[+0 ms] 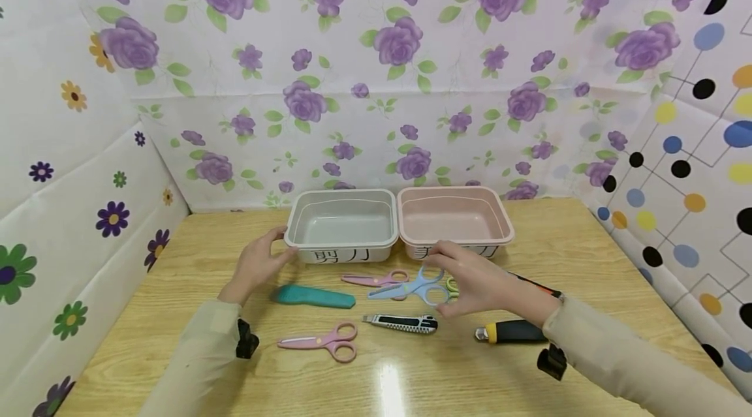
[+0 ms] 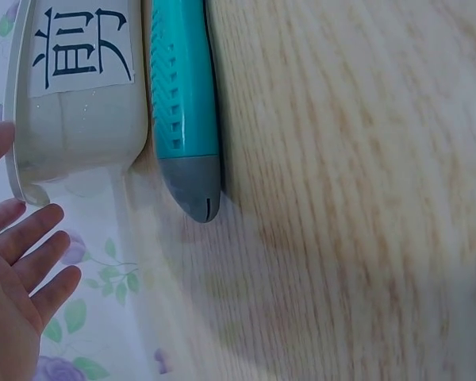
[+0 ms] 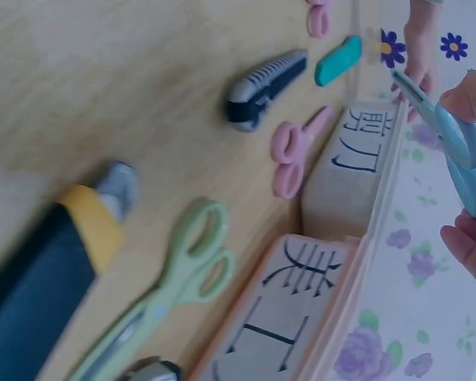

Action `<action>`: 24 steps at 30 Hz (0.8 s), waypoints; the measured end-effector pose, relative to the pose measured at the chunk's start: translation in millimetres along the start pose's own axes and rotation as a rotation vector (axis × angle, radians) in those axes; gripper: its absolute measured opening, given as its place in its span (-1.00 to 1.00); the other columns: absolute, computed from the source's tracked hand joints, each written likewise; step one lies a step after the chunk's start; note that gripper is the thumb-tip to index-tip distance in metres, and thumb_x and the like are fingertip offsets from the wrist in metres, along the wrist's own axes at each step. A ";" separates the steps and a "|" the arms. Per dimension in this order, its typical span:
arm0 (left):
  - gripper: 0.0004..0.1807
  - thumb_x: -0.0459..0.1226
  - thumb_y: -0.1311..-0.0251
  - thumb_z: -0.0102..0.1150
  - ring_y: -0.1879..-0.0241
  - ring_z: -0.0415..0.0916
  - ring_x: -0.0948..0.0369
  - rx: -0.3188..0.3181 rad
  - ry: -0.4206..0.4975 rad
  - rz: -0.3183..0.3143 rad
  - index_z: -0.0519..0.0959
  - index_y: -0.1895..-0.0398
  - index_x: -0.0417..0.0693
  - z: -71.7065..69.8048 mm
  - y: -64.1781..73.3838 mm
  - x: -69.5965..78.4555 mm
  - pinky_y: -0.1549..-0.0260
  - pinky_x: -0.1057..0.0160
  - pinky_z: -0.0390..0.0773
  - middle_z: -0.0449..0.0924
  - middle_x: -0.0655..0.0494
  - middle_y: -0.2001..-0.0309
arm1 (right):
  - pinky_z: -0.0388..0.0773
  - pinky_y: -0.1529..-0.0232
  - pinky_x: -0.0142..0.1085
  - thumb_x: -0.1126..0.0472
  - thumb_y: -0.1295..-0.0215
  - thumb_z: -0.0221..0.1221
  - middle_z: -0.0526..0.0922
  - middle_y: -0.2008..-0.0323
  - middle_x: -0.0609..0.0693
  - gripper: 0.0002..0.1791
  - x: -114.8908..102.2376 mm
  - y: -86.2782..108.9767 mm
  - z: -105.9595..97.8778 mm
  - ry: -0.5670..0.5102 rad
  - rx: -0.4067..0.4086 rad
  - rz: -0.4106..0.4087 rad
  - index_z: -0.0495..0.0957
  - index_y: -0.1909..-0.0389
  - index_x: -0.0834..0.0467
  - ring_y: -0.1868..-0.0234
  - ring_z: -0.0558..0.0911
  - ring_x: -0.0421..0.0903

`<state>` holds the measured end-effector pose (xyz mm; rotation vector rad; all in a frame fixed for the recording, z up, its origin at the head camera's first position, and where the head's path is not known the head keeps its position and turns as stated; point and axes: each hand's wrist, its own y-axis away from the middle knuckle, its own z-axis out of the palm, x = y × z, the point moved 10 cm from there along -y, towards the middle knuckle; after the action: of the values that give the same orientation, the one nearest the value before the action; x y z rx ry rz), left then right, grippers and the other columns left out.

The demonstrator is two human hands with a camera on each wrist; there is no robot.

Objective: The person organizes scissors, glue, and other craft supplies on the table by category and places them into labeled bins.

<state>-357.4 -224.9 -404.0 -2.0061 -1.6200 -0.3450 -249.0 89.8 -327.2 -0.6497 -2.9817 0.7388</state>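
Note:
My right hand (image 1: 472, 280) pinches light blue scissors (image 1: 414, 288) by the handle loops, blades pointing left. In the right wrist view the blue scissors (image 3: 452, 143) are up off the table, level with the bin rims. My left hand (image 1: 258, 265) is at the left end of the grey bin (image 1: 346, 246), thumb at its rim and the other fingers extended beside it. Below this hand lies a teal utility knife (image 1: 315, 296). Pink scissors (image 1: 367, 280) and green scissors (image 3: 186, 270) lie in front of the bins. A grey-and-black utility knife (image 1: 405, 323) rests nearer.
A pink bin (image 1: 455, 244) adjoins the grey one; both bear handwritten labels. Another pair of pink scissors (image 1: 323, 341) lies front left. At right are a black-and-yellow utility knife (image 1: 517, 331) and a black-and-orange tool (image 1: 537, 286) partly under the forearm. Patterned cloth (image 1: 376, 123) surrounds the table.

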 end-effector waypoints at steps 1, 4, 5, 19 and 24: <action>-0.35 0.01 -0.16 0.09 -0.05 0.37 -0.19 0.000 0.004 0.000 0.30 -0.22 -0.18 0.0 -0.1 0.3 0.03 -0.21 0.33 0.46 -0.18 -0.08 | 0.48 0.27 -0.34 0.02 0.30 0.34 0.40 0.14 0.03 -0.28 0.9 -4.1 -0.9 0.000 0.003 -0.002 0.44 0.03 0.26 0.23 0.41 -0.19; -0.36 -0.01 -0.16 0.09 -0.05 0.38 -0.19 -0.005 0.006 0.004 0.30 -0.22 -0.20 0.3 -0.7 2.5 0.03 -0.21 0.33 0.46 -0.19 -0.08 | 0.46 0.28 -0.38 0.03 0.29 0.33 0.38 0.16 0.02 -0.30 4.8 -15.4 -2.7 0.003 0.005 0.001 0.45 0.03 0.26 0.25 0.38 -0.21; -0.35 -0.01 -0.16 0.09 -0.04 0.38 -0.19 -0.007 0.003 0.004 0.30 -0.22 -0.20 0.4 -0.9 3.2 0.03 -0.20 0.34 0.46 -0.19 -0.08 | 0.44 0.29 -0.39 0.02 0.29 0.32 0.38 0.17 0.01 -0.31 6.4 -18.7 -3.3 0.011 0.003 0.005 0.45 0.03 0.25 0.26 0.37 -0.21; -0.36 -0.03 -0.14 0.12 -0.05 0.37 -0.19 -0.015 0.015 -0.003 0.31 -0.22 -0.20 -1.4 -2.1 1.4 0.03 -0.21 0.33 0.46 -0.19 -0.07 | 0.44 0.27 -0.29 0.10 0.20 0.34 0.37 0.14 0.10 -0.35 32.2 -55.2 -15.6 0.036 -0.019 0.041 0.39 0.03 0.28 0.29 0.40 -0.13; -0.36 -0.02 -0.13 0.12 -0.05 0.37 -0.19 -0.014 0.010 -0.007 0.32 -0.22 -0.20 -1.3 -1.8 -1.9 0.03 -0.21 0.33 0.47 -0.18 -0.07 | 0.46 0.21 -0.23 0.08 0.20 0.33 0.41 0.10 0.16 -0.35 42.7 -64.8 -16.3 0.052 0.017 0.041 0.43 0.04 0.30 0.24 0.44 -0.07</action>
<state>-359.4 -227.0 -403.5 -2.0064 -1.6228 -0.3690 -311.9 61.8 -287.8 -0.7196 -2.9198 0.7366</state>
